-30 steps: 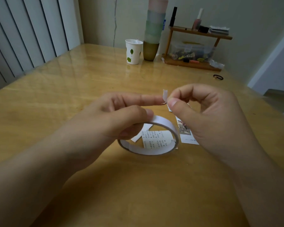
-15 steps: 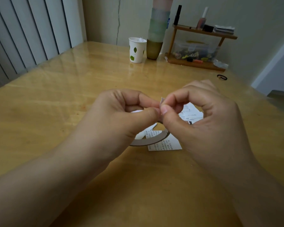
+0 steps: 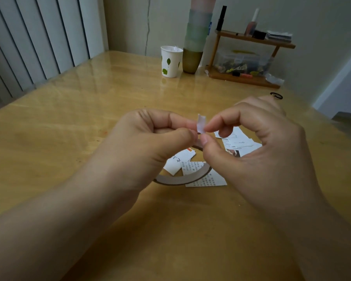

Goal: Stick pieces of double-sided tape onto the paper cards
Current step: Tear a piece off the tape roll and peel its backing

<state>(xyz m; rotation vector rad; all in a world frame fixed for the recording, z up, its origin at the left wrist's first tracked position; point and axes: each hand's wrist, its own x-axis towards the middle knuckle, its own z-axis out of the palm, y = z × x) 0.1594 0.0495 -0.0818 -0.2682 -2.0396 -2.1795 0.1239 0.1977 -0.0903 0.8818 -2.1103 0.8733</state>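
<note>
Since half a second ago the tape strip [image 3: 201, 124] has come further up out of the fingertips and now shows clearly; both hands have stayed close together above the cards [image 3: 206, 179]. Left hand [image 3: 150, 142] curls its thumb and forefinger onto the strip's left side, and the roll [image 3: 182, 178] hangs below that hand, its upper part hidden behind the palm. Right hand [image 3: 251, 147] pinches the strip's right side between thumb and forefinger, the other fingers curled loosely. Between the two pinches the strip stands upright, long axis vertical, free end pointing up. Under and just beyond the right hand lie the cards on the table [image 3: 69, 128]
</note>
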